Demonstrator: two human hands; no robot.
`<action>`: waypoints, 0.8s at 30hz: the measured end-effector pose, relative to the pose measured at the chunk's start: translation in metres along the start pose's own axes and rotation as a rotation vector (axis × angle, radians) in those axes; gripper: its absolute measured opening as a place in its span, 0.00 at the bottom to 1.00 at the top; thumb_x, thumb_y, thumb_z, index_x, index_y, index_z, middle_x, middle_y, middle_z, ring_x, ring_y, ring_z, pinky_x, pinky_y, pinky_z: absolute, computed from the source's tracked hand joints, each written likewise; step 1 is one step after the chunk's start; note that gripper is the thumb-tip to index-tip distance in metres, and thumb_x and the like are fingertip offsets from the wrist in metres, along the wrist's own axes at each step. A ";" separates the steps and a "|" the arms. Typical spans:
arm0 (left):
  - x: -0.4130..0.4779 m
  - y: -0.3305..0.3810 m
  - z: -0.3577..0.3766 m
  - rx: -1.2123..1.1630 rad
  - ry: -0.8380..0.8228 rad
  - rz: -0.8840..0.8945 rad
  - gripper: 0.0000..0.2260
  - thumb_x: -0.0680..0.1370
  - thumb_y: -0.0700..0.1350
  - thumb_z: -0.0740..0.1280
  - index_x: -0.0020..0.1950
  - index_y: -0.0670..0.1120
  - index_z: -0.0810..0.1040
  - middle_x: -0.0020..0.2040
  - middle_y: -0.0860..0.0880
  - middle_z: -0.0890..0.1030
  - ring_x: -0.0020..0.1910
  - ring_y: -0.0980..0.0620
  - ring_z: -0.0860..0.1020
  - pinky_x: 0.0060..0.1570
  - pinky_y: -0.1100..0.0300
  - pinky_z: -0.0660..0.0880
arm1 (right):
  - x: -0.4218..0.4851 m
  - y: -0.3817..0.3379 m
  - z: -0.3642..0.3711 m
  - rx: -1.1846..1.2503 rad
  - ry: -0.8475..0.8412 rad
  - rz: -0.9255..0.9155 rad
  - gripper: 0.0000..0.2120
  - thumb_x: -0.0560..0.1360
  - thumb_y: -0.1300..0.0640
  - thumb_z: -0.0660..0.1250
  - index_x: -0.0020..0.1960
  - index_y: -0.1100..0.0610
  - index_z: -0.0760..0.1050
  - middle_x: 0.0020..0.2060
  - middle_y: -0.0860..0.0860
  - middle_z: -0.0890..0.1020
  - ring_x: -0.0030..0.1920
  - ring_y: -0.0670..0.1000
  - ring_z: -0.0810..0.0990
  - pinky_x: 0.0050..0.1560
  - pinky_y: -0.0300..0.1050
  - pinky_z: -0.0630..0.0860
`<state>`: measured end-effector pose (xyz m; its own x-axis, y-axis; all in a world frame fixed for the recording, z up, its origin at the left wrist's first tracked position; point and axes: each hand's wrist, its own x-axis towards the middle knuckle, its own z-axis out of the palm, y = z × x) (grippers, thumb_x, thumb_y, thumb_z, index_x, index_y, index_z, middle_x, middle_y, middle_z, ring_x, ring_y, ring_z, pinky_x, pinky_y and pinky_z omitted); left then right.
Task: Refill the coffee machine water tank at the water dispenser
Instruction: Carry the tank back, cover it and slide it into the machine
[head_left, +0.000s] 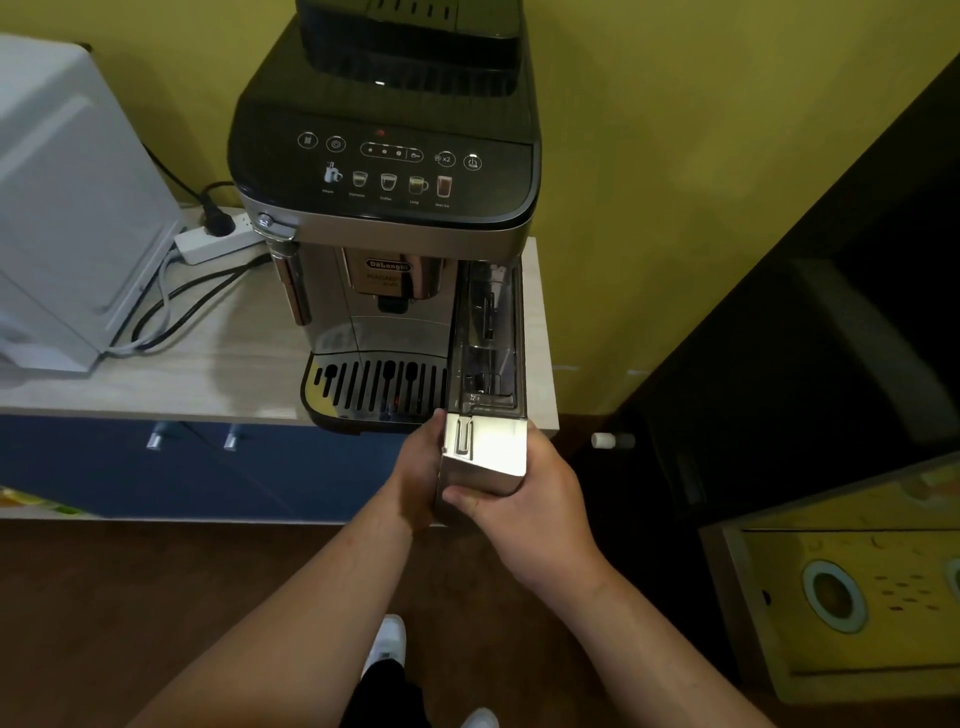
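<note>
A black and silver coffee machine (384, 171) stands on a pale wooden counter (208, 364). Its clear water tank (488, 338) with a silver front panel sticks partway out of the machine's right side, past the counter's front edge. My left hand (415, 473) grips the tank's left side, fingers behind it and thumb up along the panel edge. My right hand (524, 499) grips the right side and bottom of the silver front, thumb curled under it. How much water is in the tank cannot be made out.
A white appliance (72, 208) stands at the counter's left, with a power strip (218, 239) and cables beside it. Blue cabinet doors (182, 467) sit below. A dark cabinet (805, 338) and a yellow box (857, 582) stand to the right. Brown floor lies below.
</note>
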<state>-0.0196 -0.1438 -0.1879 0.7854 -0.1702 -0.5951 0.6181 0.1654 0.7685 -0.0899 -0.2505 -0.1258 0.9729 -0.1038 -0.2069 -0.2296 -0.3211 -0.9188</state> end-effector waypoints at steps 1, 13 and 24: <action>0.001 0.001 -0.002 -0.061 0.012 -0.005 0.21 0.85 0.46 0.54 0.39 0.43 0.80 0.29 0.48 0.85 0.29 0.53 0.84 0.37 0.59 0.78 | 0.001 0.000 0.003 -0.004 -0.001 0.000 0.41 0.65 0.59 0.81 0.73 0.50 0.67 0.52 0.33 0.78 0.55 0.28 0.74 0.51 0.24 0.73; 0.012 0.000 -0.006 -0.099 0.003 -0.058 0.25 0.85 0.49 0.54 0.36 0.46 0.84 0.35 0.44 0.85 0.39 0.45 0.82 0.46 0.52 0.75 | 0.003 0.002 0.002 0.004 0.007 0.010 0.40 0.64 0.61 0.81 0.72 0.51 0.69 0.50 0.34 0.81 0.55 0.30 0.77 0.49 0.25 0.75; 0.018 0.000 -0.005 -0.135 -0.076 -0.116 0.30 0.85 0.51 0.49 0.34 0.44 0.83 0.30 0.45 0.84 0.32 0.48 0.81 0.38 0.54 0.72 | 0.006 0.002 0.000 0.032 -0.020 0.017 0.40 0.65 0.63 0.80 0.73 0.52 0.68 0.51 0.36 0.79 0.51 0.24 0.74 0.47 0.24 0.74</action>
<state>-0.0058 -0.1420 -0.1997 0.7069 -0.2680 -0.6546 0.7073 0.2683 0.6540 -0.0847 -0.2521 -0.1291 0.9692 -0.0902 -0.2291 -0.2456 -0.2887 -0.9254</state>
